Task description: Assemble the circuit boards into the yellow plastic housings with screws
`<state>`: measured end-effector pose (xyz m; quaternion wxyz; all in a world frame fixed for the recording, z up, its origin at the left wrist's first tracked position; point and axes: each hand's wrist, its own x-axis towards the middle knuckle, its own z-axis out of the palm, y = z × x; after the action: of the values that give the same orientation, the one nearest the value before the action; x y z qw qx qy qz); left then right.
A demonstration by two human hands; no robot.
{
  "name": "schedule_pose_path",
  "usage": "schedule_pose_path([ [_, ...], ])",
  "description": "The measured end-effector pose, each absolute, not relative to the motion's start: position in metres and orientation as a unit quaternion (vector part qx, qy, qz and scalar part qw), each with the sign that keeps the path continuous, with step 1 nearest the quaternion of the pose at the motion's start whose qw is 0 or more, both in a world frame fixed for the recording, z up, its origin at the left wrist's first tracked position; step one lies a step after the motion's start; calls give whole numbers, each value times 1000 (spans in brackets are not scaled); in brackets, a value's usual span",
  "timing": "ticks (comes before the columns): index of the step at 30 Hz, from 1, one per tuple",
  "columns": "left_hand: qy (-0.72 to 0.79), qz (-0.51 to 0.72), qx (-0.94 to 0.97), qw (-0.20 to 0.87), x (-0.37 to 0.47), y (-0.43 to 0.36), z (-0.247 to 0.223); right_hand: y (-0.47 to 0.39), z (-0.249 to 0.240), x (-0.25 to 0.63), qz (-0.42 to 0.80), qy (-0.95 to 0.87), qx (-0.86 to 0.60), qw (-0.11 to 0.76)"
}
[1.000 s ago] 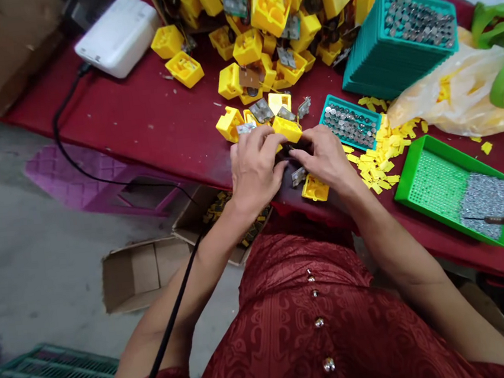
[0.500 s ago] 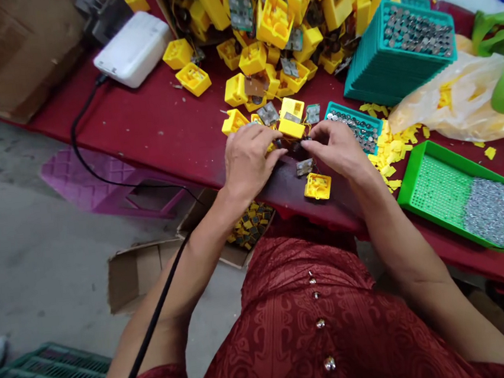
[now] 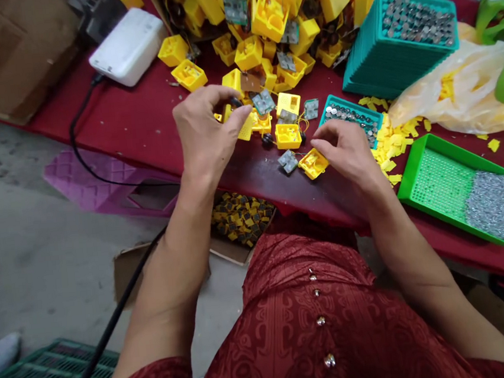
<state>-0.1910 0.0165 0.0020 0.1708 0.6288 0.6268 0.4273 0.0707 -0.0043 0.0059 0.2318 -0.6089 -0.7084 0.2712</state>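
Note:
My left hand (image 3: pixel 208 125) is raised over the table, with a small black round part (image 3: pixel 235 102) pinched between thumb and forefinger. Just below those fingers is a yellow plastic casing (image 3: pixel 245 128), partly hidden by the thumb. My right hand (image 3: pixel 347 149) has its fingers curled in a pinch beside an open yellow casing (image 3: pixel 313 163); whatever lies between its fingertips is hidden. A small grey-green circuit board (image 3: pixel 288 161) rests left of that casing. Between the hands lies another open yellow casing (image 3: pixel 288 135), with a circuit board (image 3: pixel 311 109) on thin wires near it.
A heap of yellow casings (image 3: pixel 269 12) spreads at the back. On the right are a teal tray of metal discs (image 3: pixel 330 103), a teal tray stack (image 3: pixel 369 62), yellow chips (image 3: pixel 393 145) and a green tray of small metal pieces (image 3: pixel 437 172). A white box (image 3: pixel 129 46) sits at left.
My left hand has moved left and away from the middle casings, lifting the black round part. The nearest open casing has turned and shifted back, close to my right hand.

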Motion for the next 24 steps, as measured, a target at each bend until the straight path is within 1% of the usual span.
schedule_pose_path([
  [3, 639, 409, 640, 120, -196, 31, 0, -21, 6, 70, 256, -749, -578, 198],
  [6, 653, 399, 638, 83, -196, 38, -1, -36, 1, 72, 208, -789, -556, 157],
  [9, 646, 445, 618, 48, -181, 10, 8, -54, 0, 76, 180, -800, -555, 139],
  [10, 622, 460, 629, 76, -173, -8, 13, -62, 2, 77, 178, -794, -563, 146],
  [12, 593, 479, 612, 209, -154, -51, 21, -80, 9, 78, 185, -775, -579, 174],
  [14, 560, 396, 566, 457, -136, -94, 24, -99, 15, 76, 204, -761, -585, 192],
  [15, 533, 351, 513, 574, -129, -112, 24, -107, 17, 75, 213, -760, -584, 191],
  [16, 514, 330, 445, 655, -123, -126, 22, -114, 17, 74, 221, -760, -582, 188],
  [17, 506, 331, 377, 702, -120, -136, 19, -120, 17, 72, 227, -761, -579, 185],
  [18, 502, 338, 324, 727, -118, -142, 15, -124, 17, 71, 232, -762, -575, 184],
  [20, 521, 359, 288, 719, -122, -144, 7, -128, 14, 68, 243, -766, -566, 187],
  [21, 546, 370, 309, 686, -127, -141, 3, -128, 13, 67, 248, -769, -559, 186],
  [23, 614, 385, 408, 556, -139, -129, -3, -124, 12, 66, 246, -776, -554, 177],
  [24, 646, 390, 470, 458, -145, -122, -6, -121, 12, 66, 239, -778, -555, 171],
])
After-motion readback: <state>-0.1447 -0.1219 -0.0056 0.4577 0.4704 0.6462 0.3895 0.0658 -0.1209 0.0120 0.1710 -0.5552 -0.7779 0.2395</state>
